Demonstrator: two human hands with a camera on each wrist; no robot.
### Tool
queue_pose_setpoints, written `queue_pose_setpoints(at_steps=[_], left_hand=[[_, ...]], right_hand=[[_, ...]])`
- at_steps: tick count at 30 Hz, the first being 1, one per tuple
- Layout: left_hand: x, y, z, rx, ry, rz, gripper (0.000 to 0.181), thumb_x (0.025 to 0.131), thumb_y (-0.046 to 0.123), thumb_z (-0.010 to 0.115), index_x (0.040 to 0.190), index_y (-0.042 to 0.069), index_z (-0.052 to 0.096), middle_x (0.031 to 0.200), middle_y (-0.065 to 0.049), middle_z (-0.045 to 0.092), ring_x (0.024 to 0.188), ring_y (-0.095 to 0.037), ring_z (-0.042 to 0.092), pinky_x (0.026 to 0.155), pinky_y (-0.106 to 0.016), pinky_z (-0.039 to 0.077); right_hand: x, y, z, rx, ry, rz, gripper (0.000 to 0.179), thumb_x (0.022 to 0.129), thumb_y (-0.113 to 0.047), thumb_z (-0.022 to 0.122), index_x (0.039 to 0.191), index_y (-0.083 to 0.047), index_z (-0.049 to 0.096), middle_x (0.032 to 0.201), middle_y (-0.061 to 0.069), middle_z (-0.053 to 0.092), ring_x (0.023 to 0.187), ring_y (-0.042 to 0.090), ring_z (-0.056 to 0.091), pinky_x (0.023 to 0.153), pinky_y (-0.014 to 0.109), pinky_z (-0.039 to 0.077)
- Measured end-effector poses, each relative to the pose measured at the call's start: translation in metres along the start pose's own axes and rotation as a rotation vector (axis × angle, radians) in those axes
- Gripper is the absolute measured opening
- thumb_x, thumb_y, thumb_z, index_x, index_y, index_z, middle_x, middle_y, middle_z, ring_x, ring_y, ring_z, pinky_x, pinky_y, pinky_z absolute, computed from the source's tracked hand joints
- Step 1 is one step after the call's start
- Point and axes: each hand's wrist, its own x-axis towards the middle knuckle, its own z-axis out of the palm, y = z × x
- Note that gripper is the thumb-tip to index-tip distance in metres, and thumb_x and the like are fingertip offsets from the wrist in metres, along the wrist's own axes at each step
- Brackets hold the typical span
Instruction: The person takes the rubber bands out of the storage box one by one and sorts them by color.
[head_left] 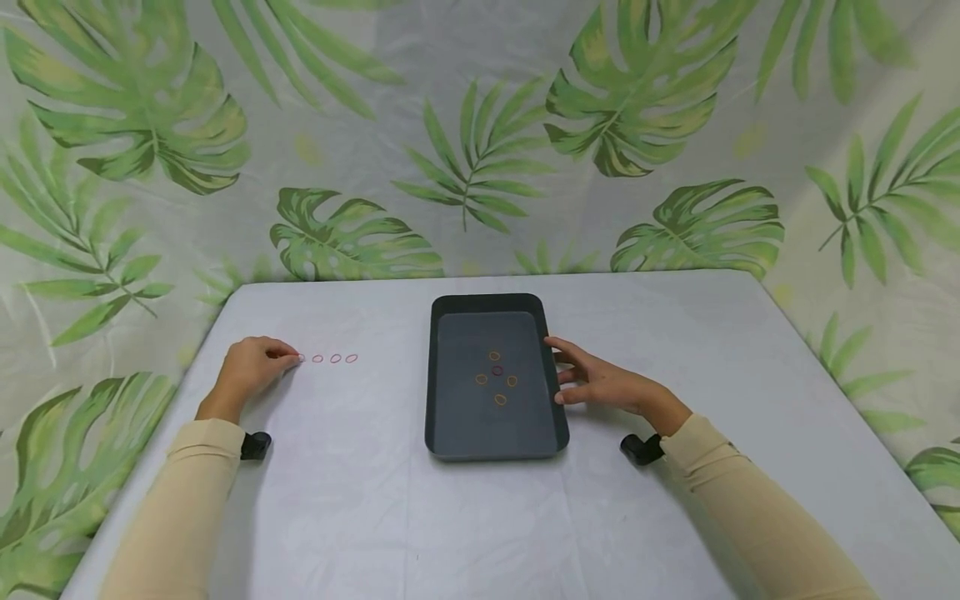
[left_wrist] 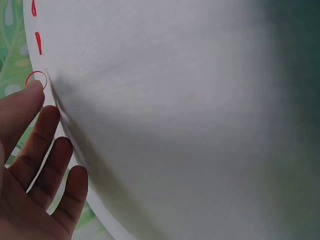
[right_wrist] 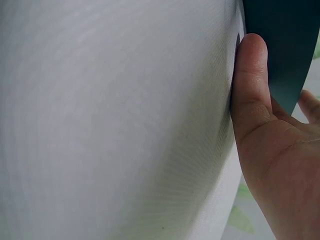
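At the left of the table, my left hand [head_left: 253, 367] pinches a thin red rubber band [left_wrist: 45, 77] between thumb and index finger, close over the cloth. In the head view that band is at the left end of a short row of red rubber bands [head_left: 336, 359]. My right hand [head_left: 603, 385] touches the right side of a dark grey tray [head_left: 495, 433], its fingers spread along the rim and its thumb [right_wrist: 250, 75] against the outer wall. Inside the tray, several orange rubber bands [head_left: 512, 381] surround one dark red rubber band [head_left: 497, 371].
A white cloth [head_left: 337, 517] covers the table, which has a leaf-print curtain [head_left: 480, 233] behind it. Each wrist carries a small black camera, seen at the left sleeve [head_left: 206, 450] and the right sleeve [head_left: 712, 458].
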Motion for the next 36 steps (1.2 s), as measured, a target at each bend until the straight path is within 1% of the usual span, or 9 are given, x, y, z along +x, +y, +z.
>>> queue_pose_setpoints(at_steps=[3,9,11,16,23,30,36], left_hand=[[0.0008,-0.0008,0.0005,0.001,-0.005,0.005,0.026,0.093,0.025,0.068,0.104,0.002,0.076,0.104,-0.022,0.071,0.089,-0.030,0.060,0.072,-0.033,0.045],[0.0014,0.0010,-0.0004,-0.010,-0.017,0.018,0.025,0.093,0.024,0.069,0.104,0.002,0.076,0.108,-0.023,0.070,0.096,-0.036,0.061,0.082,-0.047,0.049],[0.0016,0.0013,-0.0006,-0.011,-0.022,0.015,0.026,0.093,0.024,0.069,0.104,0.002,0.076,0.110,-0.024,0.069,0.098,-0.037,0.061,0.084,-0.049,0.049],[0.0017,0.0014,-0.0002,-0.003,-0.027,0.016,0.026,0.093,0.024,0.069,0.105,0.002,0.076,0.112,-0.025,0.068,0.104,-0.040,0.060,0.090,-0.053,0.048],[0.0032,-0.0003,0.0011,0.002,-0.018,0.021,0.026,0.093,0.024,0.068,0.105,0.002,0.076,0.112,-0.025,0.068,0.105,-0.040,0.060,0.091,-0.054,0.048],[0.0071,-0.0011,0.0030,0.013,-0.017,0.052,0.026,0.093,0.023,0.069,0.105,0.002,0.076,0.113,-0.025,0.069,0.111,-0.044,0.059,0.098,-0.057,0.045],[0.0041,-0.0006,-0.0005,0.007,-0.032,0.024,0.028,0.094,0.023,0.067,0.107,0.001,0.074,0.115,-0.026,0.067,0.111,-0.044,0.058,0.097,-0.057,0.045]], right_hand=[[-0.0003,-0.0005,0.0005,-0.005,-0.002,0.002,0.097,0.093,-0.017,0.069,0.161,-0.028,0.001,0.165,0.018,0.012,0.142,0.039,0.040,0.096,0.034,0.047],[-0.0014,-0.0025,0.0012,-0.004,0.004,0.005,0.097,0.093,-0.016,0.069,0.161,-0.027,0.001,0.164,0.018,0.013,0.141,0.039,0.040,0.095,0.034,0.047],[-0.0011,-0.0028,0.0015,-0.002,0.006,0.009,0.096,0.093,-0.016,0.069,0.161,-0.029,0.002,0.164,0.016,0.014,0.142,0.038,0.041,0.095,0.034,0.047],[-0.0006,-0.0025,0.0018,-0.006,0.003,-0.004,0.096,0.093,-0.016,0.069,0.161,-0.027,0.001,0.164,0.018,0.013,0.141,0.039,0.041,0.097,0.036,0.047],[-0.0016,-0.0017,0.0014,-0.006,0.007,0.002,0.097,0.093,-0.017,0.069,0.161,-0.028,0.001,0.165,0.018,0.013,0.142,0.039,0.040,0.097,0.036,0.047],[-0.0035,-0.0022,0.0002,-0.012,0.015,0.008,0.097,0.093,-0.017,0.069,0.161,-0.028,0.001,0.164,0.018,0.013,0.141,0.039,0.040,0.096,0.035,0.047],[-0.0017,-0.0020,0.0007,-0.022,0.013,0.005,0.098,0.092,-0.018,0.070,0.161,-0.027,0.001,0.164,0.020,0.012,0.141,0.041,0.040,0.099,0.037,0.047]])
